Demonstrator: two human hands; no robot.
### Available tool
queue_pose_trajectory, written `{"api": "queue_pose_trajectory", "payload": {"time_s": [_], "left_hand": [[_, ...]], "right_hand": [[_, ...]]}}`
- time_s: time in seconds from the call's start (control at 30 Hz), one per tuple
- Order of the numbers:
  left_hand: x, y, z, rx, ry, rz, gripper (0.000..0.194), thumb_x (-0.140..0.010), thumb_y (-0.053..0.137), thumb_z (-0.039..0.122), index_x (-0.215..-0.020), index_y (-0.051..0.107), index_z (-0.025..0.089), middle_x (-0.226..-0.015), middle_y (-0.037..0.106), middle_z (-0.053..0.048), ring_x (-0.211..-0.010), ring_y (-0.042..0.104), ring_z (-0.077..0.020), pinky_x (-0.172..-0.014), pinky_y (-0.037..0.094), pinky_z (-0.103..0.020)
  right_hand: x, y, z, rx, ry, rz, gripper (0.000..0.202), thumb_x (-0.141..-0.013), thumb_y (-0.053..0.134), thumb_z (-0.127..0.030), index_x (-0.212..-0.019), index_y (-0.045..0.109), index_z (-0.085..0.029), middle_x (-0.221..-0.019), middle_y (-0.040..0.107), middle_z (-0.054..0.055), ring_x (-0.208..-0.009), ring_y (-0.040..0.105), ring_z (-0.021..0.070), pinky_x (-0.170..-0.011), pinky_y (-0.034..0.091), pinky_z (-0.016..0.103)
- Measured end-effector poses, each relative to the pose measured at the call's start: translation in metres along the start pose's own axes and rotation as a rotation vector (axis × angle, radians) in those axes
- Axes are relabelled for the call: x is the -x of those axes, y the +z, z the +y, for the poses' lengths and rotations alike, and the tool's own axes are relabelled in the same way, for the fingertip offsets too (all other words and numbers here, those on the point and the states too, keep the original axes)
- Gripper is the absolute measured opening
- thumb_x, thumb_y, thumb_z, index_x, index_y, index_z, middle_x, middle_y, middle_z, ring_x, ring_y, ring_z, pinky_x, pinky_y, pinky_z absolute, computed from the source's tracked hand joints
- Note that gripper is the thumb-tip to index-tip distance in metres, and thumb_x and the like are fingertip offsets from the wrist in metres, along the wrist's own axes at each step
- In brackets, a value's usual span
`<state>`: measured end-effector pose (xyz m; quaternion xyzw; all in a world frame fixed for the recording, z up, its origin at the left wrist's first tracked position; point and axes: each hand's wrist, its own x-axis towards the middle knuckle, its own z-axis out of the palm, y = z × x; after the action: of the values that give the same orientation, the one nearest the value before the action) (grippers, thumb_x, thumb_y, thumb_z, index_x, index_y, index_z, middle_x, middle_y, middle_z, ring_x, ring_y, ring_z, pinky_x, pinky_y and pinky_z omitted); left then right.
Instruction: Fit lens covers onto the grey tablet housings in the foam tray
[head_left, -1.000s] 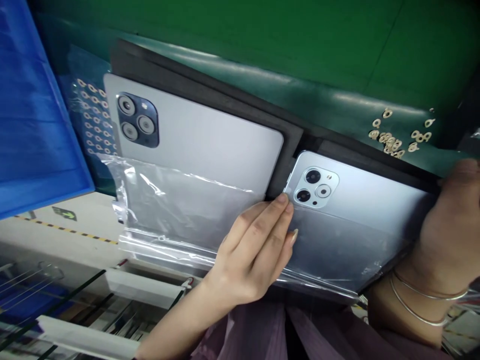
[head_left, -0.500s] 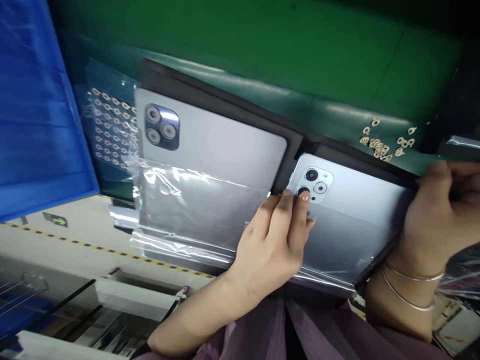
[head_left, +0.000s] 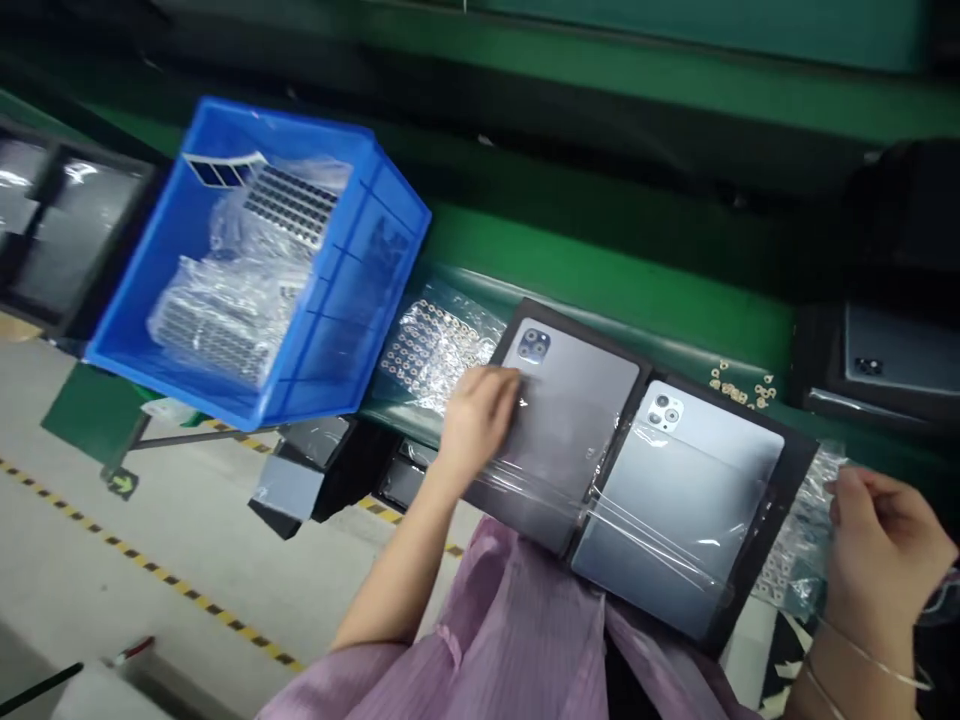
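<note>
Bare L hand: fingertips blurred; can't tell if pinching anything at edge of flat grey tablet w/ 3-lens camera block. Small mark on tablet: illegible. Bare R hand: some fingers hidden, grip unclear; forearm cut by btm edge. Clear plastic bag w/ small pale rings: ptly behind R hand. Dark blue-grey tablet: cut by pic's R edge.

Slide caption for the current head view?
Left hand at the grey tablet, right hand beside the silver-blue tablet, blue bin to the left.
</note>
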<state>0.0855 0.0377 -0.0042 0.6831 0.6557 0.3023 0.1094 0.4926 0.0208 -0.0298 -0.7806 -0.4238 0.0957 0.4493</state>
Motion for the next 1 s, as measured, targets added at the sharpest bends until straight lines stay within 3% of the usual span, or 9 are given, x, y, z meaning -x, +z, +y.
{"api": "queue_pose_trajectory", "payload": {"time_s": [0.07, 0.1, 0.2, 0.3, 0.4, 0.53, 0.77, 1.0], "left_hand": [[-0.013, -0.004, -0.054, -0.076, -0.275, -0.001, 0.019, -0.089, 0.047, 0.023, -0.092, 0.064, 0.015, -0.091, 0.067, -0.008, -0.086, 0.06, -0.0179, -0.083, 0.047, -0.033], [-0.02, -0.001, -0.08, -0.086, -0.327, -0.008, 0.02, -0.089, 0.047, 0.023, -0.091, 0.064, 0.014, -0.09, 0.067, -0.009, -0.082, 0.06, -0.0188, -0.08, 0.047, -0.033], [-0.041, 0.022, -0.14, -0.075, -0.357, -0.06, 0.019, -0.087, 0.05, 0.023, -0.081, 0.065, 0.012, -0.084, 0.067, -0.01, -0.08, 0.061, -0.0203, -0.076, 0.047, -0.033], [-0.052, 0.05, -0.172, -0.055, -0.336, -0.127, 0.02, -0.088, 0.053, 0.031, -0.083, 0.064, 0.014, -0.087, 0.066, -0.006, -0.086, 0.061, -0.0182, -0.082, 0.048, -0.035], [-0.053, 0.069, -0.186, -0.058, -0.344, -0.156, 0.023, -0.089, 0.054, 0.035, -0.093, 0.061, 0.013, -0.095, 0.064, -0.005, -0.088, 0.061, -0.0164, -0.082, 0.049, -0.038], [-0.052, 0.077, -0.198, -0.083, -0.366, -0.17, 0.022, -0.089, 0.055, 0.032, -0.097, 0.06, 0.013, -0.1, 0.062, -0.005, -0.091, 0.06, -0.0171, -0.082, 0.05, -0.038], [-0.055, 0.086, -0.202, -0.18, -0.36, -0.176, 0.023, -0.089, 0.054, 0.031, -0.104, 0.059, 0.014, -0.109, 0.06, -0.007, -0.101, 0.057, -0.0205, -0.088, 0.048, -0.043], [-0.051, 0.095, -0.201, -0.23, -0.343, -0.143, 0.027, -0.089, 0.055, 0.033, -0.108, 0.058, 0.014, -0.112, 0.059, -0.008, -0.103, 0.057, -0.0212, -0.089, 0.048, -0.044]], "right_hand": [[0.021, -0.007, -0.004, 0.002, 0.127, 0.037, 0.021, -0.054, 0.068, -0.037, -0.065, 0.063, -0.02, -0.052, 0.055, 0.002, -0.045, 0.047, 0.0183, -0.044, 0.035, 0.034], [0.032, -0.009, -0.009, -0.013, 0.185, 0.038, 0.023, -0.055, 0.069, -0.039, -0.066, 0.064, -0.02, -0.052, 0.055, 0.001, -0.046, 0.047, 0.0177, -0.046, 0.035, 0.033], [0.063, -0.008, -0.029, -0.06, 0.229, -0.01, 0.03, -0.062, 0.069, -0.043, -0.074, 0.065, -0.017, -0.059, 0.057, 0.001, -0.054, 0.049, 0.0157, -0.052, 0.038, 0.031], [0.083, -0.008, -0.052, -0.052, 0.174, -0.003, 0.035, -0.067, 0.069, -0.047, -0.078, 0.066, -0.013, -0.063, 0.059, 0.002, -0.058, 0.05, 0.0152, -0.056, 0.038, 0.029], [0.096, -0.011, -0.073, -0.041, 0.13, 0.042, 0.037, -0.069, 0.068, -0.047, -0.082, 0.067, -0.012, -0.064, 0.059, 0.002, -0.06, 0.052, 0.0159, -0.058, 0.04, 0.029], [0.114, -0.014, -0.091, -0.06, 0.131, 0.101, 0.037, -0.07, 0.068, -0.045, -0.085, 0.067, -0.012, -0.063, 0.059, 0.002, -0.058, 0.053, 0.0152, -0.057, 0.041, 0.028], [0.139, -0.008, -0.094, -0.108, 0.131, 0.122, 0.04, -0.069, 0.07, -0.05, -0.081, 0.066, -0.012, -0.063, 0.059, 0.002, -0.056, 0.052, 0.0136, -0.056, 0.04, 0.027], [0.147, -0.009, -0.1, -0.098, 0.105, 0.139, 0.044, -0.069, 0.069, -0.054, -0.083, 0.065, -0.012, -0.062, 0.059, 0.002, -0.056, 0.052, 0.014, -0.055, 0.04, 0.027]]}}
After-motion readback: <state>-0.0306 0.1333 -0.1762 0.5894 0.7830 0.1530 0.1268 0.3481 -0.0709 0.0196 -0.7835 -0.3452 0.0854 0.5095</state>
